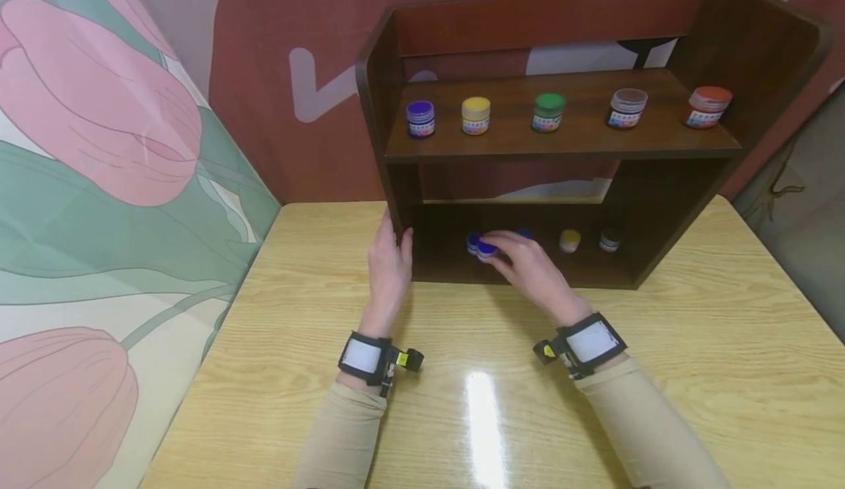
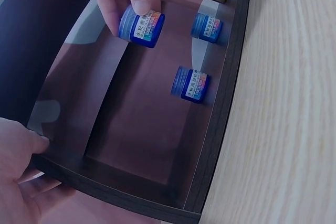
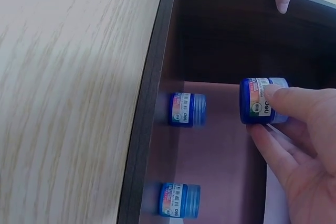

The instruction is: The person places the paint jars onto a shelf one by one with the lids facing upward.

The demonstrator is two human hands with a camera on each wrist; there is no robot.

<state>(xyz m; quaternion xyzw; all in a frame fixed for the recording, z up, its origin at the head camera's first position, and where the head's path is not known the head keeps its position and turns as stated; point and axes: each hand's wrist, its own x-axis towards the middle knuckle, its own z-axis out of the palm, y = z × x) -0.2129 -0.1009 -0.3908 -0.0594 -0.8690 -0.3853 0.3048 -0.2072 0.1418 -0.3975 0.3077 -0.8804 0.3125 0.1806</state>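
Observation:
My right hand (image 1: 533,267) pinches a small blue paint jar (image 3: 255,101) between thumb and fingers, inside the lower compartment of a dark brown wooden shelf (image 1: 561,146). In the right wrist view the jar is held off the lower board, apart from two other blue jars standing there: a nearer-left one (image 2: 191,84) and another (image 2: 207,28) further right. The right hand partly covers that second jar in the head view. At the shelf's left side panel, my left hand (image 1: 389,265) grips the edge, thumb inside and fingers outside.
Further right on the lower board stand a yellow jar (image 1: 570,240) and a dark jar (image 1: 610,240). Purple (image 1: 421,119), yellow (image 1: 476,115), green (image 1: 548,112), dark (image 1: 627,108) and red (image 1: 707,107) jars line the upper board. The shelf stands on a wooden table (image 1: 277,372) against a patterned cloth.

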